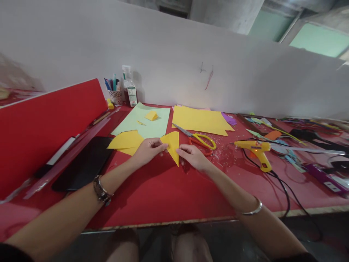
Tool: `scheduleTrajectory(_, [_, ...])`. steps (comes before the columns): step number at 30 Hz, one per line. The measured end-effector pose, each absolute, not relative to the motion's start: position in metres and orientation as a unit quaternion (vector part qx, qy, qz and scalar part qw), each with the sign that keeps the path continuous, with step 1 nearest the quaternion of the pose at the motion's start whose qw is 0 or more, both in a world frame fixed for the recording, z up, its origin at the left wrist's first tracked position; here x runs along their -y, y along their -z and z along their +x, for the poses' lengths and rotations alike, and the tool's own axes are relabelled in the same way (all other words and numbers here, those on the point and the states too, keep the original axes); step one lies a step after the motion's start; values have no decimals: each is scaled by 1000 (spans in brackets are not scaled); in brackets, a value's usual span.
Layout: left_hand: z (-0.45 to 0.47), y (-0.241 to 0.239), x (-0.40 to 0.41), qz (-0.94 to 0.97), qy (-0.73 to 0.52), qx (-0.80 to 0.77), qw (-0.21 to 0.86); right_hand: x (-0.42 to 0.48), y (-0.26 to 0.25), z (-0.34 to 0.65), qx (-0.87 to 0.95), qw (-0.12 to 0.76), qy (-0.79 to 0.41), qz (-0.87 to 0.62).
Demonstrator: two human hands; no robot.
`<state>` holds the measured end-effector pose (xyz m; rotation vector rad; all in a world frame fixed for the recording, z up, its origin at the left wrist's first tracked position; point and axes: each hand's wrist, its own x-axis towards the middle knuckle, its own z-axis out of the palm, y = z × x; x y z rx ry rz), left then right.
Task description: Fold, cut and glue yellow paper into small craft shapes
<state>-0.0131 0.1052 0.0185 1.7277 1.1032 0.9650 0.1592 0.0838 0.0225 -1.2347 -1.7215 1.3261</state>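
Between my two hands is a small folded piece of yellow paper [172, 145], roughly a cone or fan shape with its point toward me. My left hand [150, 150] pinches its left edge between thumb and fingers. On the opposite edge, my right hand [193, 155] grips it low down. Just beyond my right hand lie scissors [203, 140] with one yellow and one orange-red handle. Cut yellow paper pieces [127, 141] rest left of my left hand. A small folded yellow piece [151, 115] sits on a pale green sheet [122, 123] farther back.
Yellow sheets [201, 118] lie at the back beside purple paper [229, 119]. A yellow glue gun [256, 148] with its cord and a purple power strip [325, 178] occupy the right. A black tablet-like slab [81, 167], a pen cup [115, 97] and a bottle [130, 89] stand left.
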Motion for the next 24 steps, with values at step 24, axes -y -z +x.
scheduleTrajectory(24, [-14, -18, -108, 652, -424, -463, 426, -83, -24, 159, 721, 304, -429, -451])
